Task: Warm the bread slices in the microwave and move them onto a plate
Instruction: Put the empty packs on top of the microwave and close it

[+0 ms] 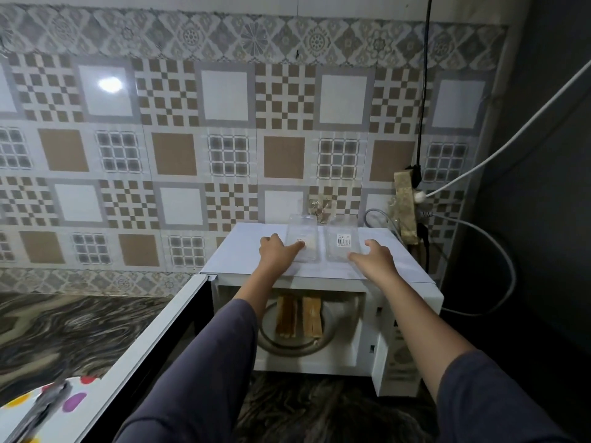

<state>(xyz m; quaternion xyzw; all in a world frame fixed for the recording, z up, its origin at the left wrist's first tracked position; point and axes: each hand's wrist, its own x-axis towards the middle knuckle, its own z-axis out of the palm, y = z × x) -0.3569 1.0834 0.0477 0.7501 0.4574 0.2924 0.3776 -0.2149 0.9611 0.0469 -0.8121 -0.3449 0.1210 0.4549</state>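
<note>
A: Reaching where, those hands?

B: Onto the top of the boxy white microwave oven (243, 251). The left hand (278, 251) lays straight fingers on one clear plastic box (302, 238). The right hand (372, 255), fingers loosely spread, touches a second clear box (342, 243). Neither grips anything.

A: And the bread?

B: Two browned bread slices (287, 314) sit below the hands, inside on the round glass turntable (287, 348), long axes running front to back. The left forearm crosses that opening, so I'd judge it nearer. The white dotted plate (76, 401) lies left, beyond the open door (150, 346).

Patterned tile wall (224, 123); marbled countertop (64, 330)
</note>
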